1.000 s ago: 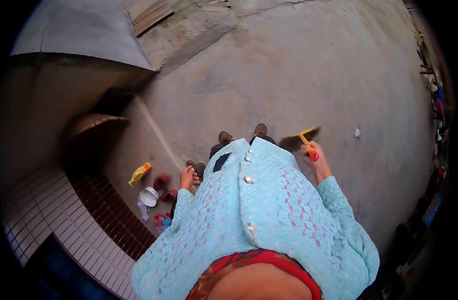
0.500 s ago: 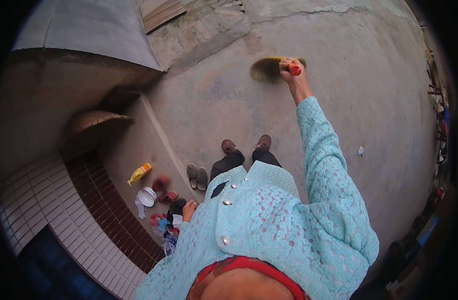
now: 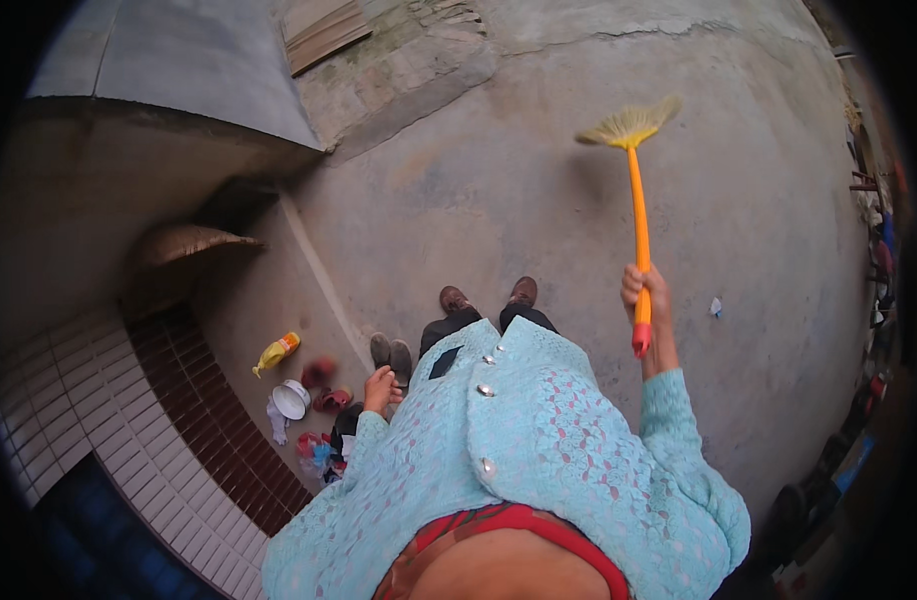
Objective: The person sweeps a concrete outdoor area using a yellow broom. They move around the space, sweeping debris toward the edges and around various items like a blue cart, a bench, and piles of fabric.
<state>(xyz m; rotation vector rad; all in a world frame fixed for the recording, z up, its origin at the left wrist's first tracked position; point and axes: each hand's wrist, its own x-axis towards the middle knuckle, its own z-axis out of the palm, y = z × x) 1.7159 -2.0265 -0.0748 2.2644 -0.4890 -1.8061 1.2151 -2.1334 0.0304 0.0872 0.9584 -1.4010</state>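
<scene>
My right hand (image 3: 647,293) grips the orange handle of a broom (image 3: 639,215) near its red end. The broom points away from me, its pale yellow bristle head (image 3: 629,123) fanned out over the concrete floor (image 3: 539,170). My left hand (image 3: 382,388) hangs at my side with the fingers curled and nothing visible in it. Both arms are in light blue lace sleeves. My two brown shoes (image 3: 489,296) stand on the concrete in front of me.
By a tiled step (image 3: 179,400) at the left lie a yellow bottle (image 3: 276,352), a white bowl (image 3: 292,399), a pair of grey sandals (image 3: 392,355) and red footwear (image 3: 324,385). A small scrap of litter (image 3: 716,307) lies at the right. Clutter lines the right edge.
My right arm came down from a high raised reach. The broom now stretches forward with its full handle showing. My left hand stayed at my side.
</scene>
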